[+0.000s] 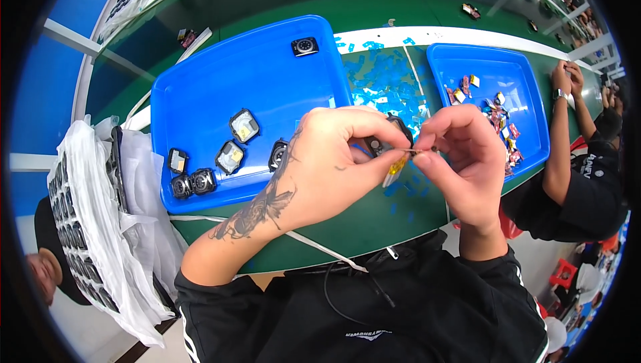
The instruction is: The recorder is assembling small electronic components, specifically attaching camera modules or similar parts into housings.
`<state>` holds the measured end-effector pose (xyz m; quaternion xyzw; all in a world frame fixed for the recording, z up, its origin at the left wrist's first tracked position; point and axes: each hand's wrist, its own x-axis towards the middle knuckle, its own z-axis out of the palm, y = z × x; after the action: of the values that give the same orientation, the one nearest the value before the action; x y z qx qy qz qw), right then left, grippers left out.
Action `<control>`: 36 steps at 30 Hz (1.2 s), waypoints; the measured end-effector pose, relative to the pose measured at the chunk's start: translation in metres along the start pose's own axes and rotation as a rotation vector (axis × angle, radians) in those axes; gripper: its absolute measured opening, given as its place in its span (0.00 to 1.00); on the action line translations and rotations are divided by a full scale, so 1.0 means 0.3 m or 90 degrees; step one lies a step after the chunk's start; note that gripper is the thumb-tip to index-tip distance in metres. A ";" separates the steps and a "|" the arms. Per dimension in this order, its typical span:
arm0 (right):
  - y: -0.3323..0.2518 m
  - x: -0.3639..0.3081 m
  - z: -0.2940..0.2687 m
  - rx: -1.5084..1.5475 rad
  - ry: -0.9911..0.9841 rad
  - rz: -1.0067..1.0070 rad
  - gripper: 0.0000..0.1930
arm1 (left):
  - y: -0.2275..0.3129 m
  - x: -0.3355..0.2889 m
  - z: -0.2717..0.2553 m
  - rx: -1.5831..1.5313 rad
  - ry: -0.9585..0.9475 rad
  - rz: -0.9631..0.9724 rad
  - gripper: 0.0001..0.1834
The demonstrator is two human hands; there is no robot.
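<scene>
Above the near edge of the green bench, my left hand [334, 166] is closed on a black watch case [398, 125], mostly hidden behind the fingers. A small yellow piece [396, 168] hangs below its thumb. My right hand [467, 163] is closed in a pinch close beside it, thumb against forefinger. Between the two sets of fingertips runs a thin wire-like strand [412, 152]. What exactly the right fingers grip is too small to make out.
A large blue tray [227, 63] at left holds several black watch cases [230, 157]. Blue film scraps [380, 83] litter the bench. A second blue tray [534, 116] at right contains small loose parts [499, 119]. White-wrapped stacked trays [113, 229] stand far left. A co-worker's arms [557, 143] are at right.
</scene>
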<state>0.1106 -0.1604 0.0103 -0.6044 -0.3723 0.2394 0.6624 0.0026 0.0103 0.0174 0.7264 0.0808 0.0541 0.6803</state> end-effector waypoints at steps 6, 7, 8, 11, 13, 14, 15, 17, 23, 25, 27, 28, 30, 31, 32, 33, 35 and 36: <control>-0.001 -0.001 -0.002 -0.059 0.059 -0.048 0.19 | -0.014 0.005 0.002 -0.019 0.031 0.063 0.11; -0.002 -0.002 -0.001 -0.058 0.058 -0.048 0.19 | -0.013 0.005 0.002 -0.031 0.026 0.040 0.10; -0.003 -0.002 -0.001 -0.081 0.052 -0.058 0.19 | -0.011 0.005 0.002 -0.043 0.021 0.017 0.10; -0.009 0.001 -0.002 -0.166 0.039 -0.087 0.18 | -0.006 0.008 -0.014 -0.025 -0.037 -0.048 0.13; -0.006 0.002 0.002 -0.228 0.033 -0.107 0.17 | -0.031 0.008 -0.003 -0.056 -0.015 -0.017 0.15; 0.001 0.004 0.011 -0.191 0.074 -0.092 0.17 | -0.036 0.009 0.003 -0.086 0.006 0.016 0.18; 0.004 0.005 0.018 -0.154 0.115 -0.078 0.16 | -0.030 0.006 0.007 -0.086 0.007 0.017 0.18; -0.001 0.013 0.021 -0.102 0.111 -0.046 0.17 | -0.008 0.004 0.012 -0.051 0.016 0.104 0.22; -0.029 0.037 0.013 -0.014 0.074 0.031 0.22 | -0.024 0.007 0.001 -0.040 0.005 0.134 0.24; -0.029 0.043 0.012 -0.013 0.067 0.052 0.22 | -0.026 0.008 0.000 -0.043 -0.004 0.136 0.24; -0.018 0.047 0.011 -0.101 0.060 0.016 0.23 | -0.032 0.009 0.002 -0.070 -0.003 0.123 0.25; -0.015 0.049 0.012 -0.100 0.061 0.017 0.23 | -0.033 0.011 0.002 -0.070 -0.004 0.122 0.25; -0.010 0.049 0.018 -0.164 0.065 -0.030 0.24 | -0.037 0.012 0.004 -0.069 0.005 0.123 0.25; -0.003 0.047 0.022 -0.165 0.067 -0.030 0.24 | -0.036 0.016 0.009 -0.070 0.002 0.124 0.25; 0.012 0.043 0.026 -0.193 0.083 -0.058 0.24 | -0.036 0.018 0.017 -0.064 0.021 0.140 0.25; 0.024 0.038 0.026 -0.222 0.099 -0.087 0.24 | -0.037 0.020 0.023 -0.059 0.039 0.157 0.25; 0.029 0.039 0.031 -0.219 0.076 -0.085 0.25 | -0.048 0.020 0.026 -0.060 0.052 0.165 0.25; 0.022 0.049 0.048 -0.250 0.113 -0.071 0.25 | -0.052 0.019 0.027 -0.063 0.067 0.173 0.26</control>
<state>0.1091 -0.1390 0.0068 -0.7188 -0.3851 0.0713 0.5744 0.0090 0.0043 0.0011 0.6926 0.0144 0.1875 0.6963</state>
